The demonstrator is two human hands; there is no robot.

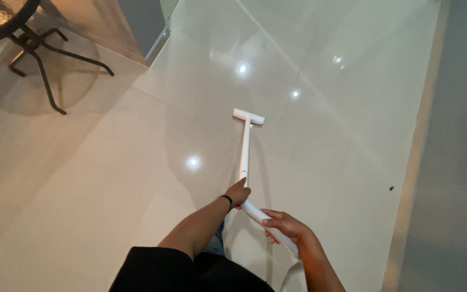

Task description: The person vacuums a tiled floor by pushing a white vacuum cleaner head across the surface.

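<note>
White vacuum wand (245,148), flat head (248,116) on glossy tiles; ribbed hose (268,226) trailing back

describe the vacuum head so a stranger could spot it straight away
On the glossy cream tiled floor, follow the white wand away from the left hand. At its far end sits the vacuum head, a flat white crossbar forming a T, the only object mid-floor.

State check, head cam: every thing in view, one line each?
left hand: closed around the white wand
right hand: closed around the ribbed hose
white wand: tilted, running from hand down to the floor head
floor head: flat on the tiles
ribbed hose: bent between the hands
glossy tiled floor: reflecting ceiling lights
table base: standing, top left
</note>
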